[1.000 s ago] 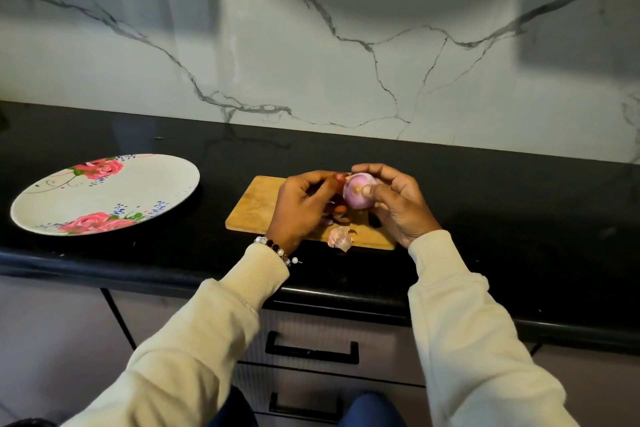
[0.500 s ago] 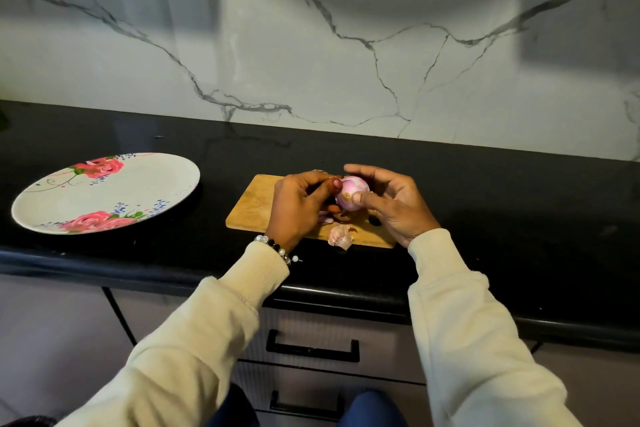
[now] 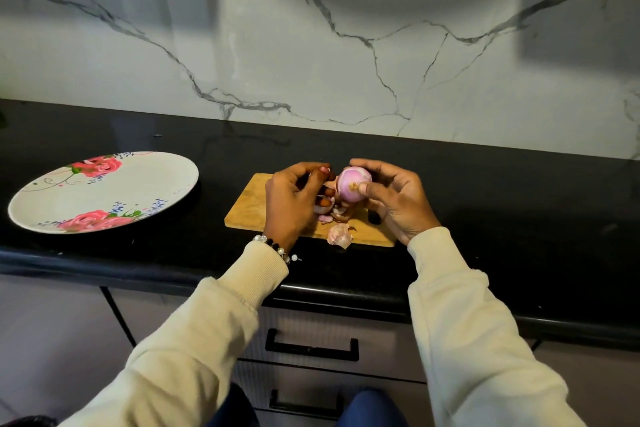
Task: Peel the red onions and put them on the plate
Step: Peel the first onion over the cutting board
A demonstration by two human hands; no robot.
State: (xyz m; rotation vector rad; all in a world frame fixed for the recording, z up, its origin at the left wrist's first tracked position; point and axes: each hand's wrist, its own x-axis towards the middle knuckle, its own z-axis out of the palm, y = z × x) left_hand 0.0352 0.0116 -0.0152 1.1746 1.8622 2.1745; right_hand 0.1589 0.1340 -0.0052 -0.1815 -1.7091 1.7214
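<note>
Floral plate (image 3: 104,191) on black tabletop (image 3: 519,204) toward left end, near front edge, nothing on it. Wooden cutting board (image 3: 249,208) mid-tabletop, near front edge. Left hand (image 3: 294,201) over board, fingers curled, tips pinching what looks like strip of skin; beaded bracelet (image 3: 277,250) at wrist. Loose onion skins (image 3: 341,234) on board's front edge. Red onion (image 3: 351,187), mostly peeled, held above board in right hand (image 3: 398,201), thumb and fingers curled round it, just beside left hand
</note>
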